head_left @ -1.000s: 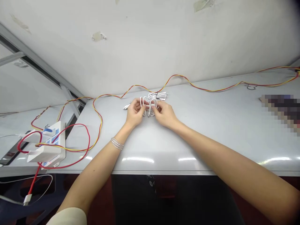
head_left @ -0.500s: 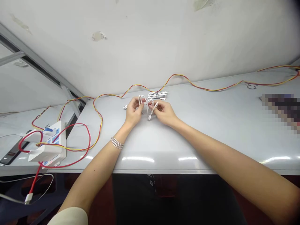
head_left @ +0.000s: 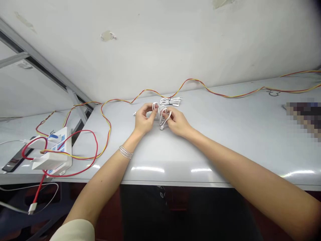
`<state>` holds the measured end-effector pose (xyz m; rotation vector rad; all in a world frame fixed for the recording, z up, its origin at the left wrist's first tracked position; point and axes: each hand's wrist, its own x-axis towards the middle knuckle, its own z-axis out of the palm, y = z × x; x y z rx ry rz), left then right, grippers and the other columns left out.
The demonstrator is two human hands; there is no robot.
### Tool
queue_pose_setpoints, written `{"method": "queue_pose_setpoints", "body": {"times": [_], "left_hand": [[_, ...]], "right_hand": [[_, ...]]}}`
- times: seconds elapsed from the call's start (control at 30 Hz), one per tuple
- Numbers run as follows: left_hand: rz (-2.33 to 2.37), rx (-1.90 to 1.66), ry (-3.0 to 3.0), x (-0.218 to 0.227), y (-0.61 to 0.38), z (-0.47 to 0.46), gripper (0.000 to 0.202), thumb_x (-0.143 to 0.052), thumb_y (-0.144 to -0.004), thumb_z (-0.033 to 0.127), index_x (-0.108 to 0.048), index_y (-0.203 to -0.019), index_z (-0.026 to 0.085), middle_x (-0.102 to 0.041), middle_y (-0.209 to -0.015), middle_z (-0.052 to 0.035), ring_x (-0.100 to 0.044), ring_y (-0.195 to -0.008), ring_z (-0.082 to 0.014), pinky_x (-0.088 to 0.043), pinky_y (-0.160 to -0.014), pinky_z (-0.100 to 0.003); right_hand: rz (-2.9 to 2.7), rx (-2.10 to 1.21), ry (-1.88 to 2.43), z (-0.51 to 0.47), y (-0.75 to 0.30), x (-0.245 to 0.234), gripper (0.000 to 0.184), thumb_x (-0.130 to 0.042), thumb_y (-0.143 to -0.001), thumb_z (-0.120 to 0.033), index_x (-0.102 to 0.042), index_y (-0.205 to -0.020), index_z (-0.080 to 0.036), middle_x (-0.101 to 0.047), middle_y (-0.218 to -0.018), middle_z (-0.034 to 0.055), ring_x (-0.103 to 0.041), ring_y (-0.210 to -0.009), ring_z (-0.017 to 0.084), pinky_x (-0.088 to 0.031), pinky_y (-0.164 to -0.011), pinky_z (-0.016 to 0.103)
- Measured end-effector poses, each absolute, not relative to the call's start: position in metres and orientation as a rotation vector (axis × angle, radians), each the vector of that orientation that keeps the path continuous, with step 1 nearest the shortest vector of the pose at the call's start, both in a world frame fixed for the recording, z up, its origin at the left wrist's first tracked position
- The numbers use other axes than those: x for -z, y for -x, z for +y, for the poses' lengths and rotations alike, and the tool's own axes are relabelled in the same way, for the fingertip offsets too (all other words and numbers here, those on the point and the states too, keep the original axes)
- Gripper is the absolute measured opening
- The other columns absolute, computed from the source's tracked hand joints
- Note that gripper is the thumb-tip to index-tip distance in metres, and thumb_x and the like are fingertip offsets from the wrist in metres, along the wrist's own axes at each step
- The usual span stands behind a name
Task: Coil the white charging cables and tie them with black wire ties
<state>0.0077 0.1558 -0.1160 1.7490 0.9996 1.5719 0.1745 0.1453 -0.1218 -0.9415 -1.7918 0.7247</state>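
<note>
Head view: left hand (head_left: 143, 118) and right hand (head_left: 177, 122) close together, fingers of both pinched on looped thin white cable (head_left: 160, 113), over middle of pale worktop (head_left: 225, 140). Small white plug (head_left: 162, 127) hangs below right hand. Bundled white cable (head_left: 170, 101) just beyond, near red-and-yellow twisted wire (head_left: 225, 96). Risk: uneven tension could slip loops from fingers, snag bundle, tangle cable.

Mid-frame there's one left hand (head_left: 143, 119), one right hand (head_left: 177, 122), one looped white cable (head_left: 155, 106) between them and one tied white coil (head_left: 170, 101) behind; lower left, one power strip (head_left: 67, 150) and one phone (head_left: 15, 161).
</note>
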Motion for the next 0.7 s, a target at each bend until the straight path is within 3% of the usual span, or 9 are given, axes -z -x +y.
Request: {"method": "queue_pose_setpoints", "body": {"times": [0.37,0.47,0.6,0.7], "left_hand": [[0.865,-1.403,-1.782,0.110,-0.010,0.148,0.031,-0.071,-0.085,0.046,-0.072,-0.095,0.016,-0.073,-0.096,-0.0088,-0.070,-0.090,-0.0191,-0.056,-0.088,-0.033],[0.813,-1.407,-1.854,0.109,-0.009,0.147,0.027,-0.068,-0.087,0.043,-0.073,-0.095,0.018,-0.072,-0.101,-0.0100,-0.068,-0.098,-0.0207,-0.056,-0.090,-0.035],[0.834,-1.413,-1.987,0.108,-0.009,0.144,0.025,-0.067,-0.088,0.043,-0.073,-0.092,0.019,-0.068,-0.109,-0.0122,-0.065,-0.107,-0.0228,-0.055,-0.090,-0.037],[0.935,-1.365,-2.102,0.106,-0.010,0.141,0.029,-0.074,-0.081,0.046,-0.071,-0.087,0.019,-0.066,-0.112,-0.0129,-0.063,-0.109,-0.0250,-0.054,-0.093,-0.041]], "right_hand": [[-1.734,-0.811,0.979,0.141,-0.176,0.121,0.020,-0.052,-0.091,-0.038,-0.050,-0.103,-0.021,-0.063,-0.089,0.0043,-0.054,-0.070,0.016,-0.045,-0.066,0.029],[-1.767,-0.737,0.978,0.140,-0.176,0.118,0.020,-0.049,-0.089,-0.030,-0.048,-0.106,-0.020,-0.064,-0.094,0.0071,-0.057,-0.076,0.019,-0.047,-0.071,0.033],[-1.847,-0.712,0.973,0.137,-0.176,0.114,0.035,-0.046,-0.081,-0.020,-0.045,-0.115,-0.017,-0.063,-0.103,0.0110,-0.059,-0.086,0.022,-0.049,-0.080,0.039],[-1.860,-0.750,0.999,0.136,-0.177,0.112,0.046,-0.046,-0.073,-0.015,-0.044,-0.119,-0.015,-0.060,-0.110,0.0124,-0.058,-0.091,0.023,-0.049,-0.082,0.040]]}}
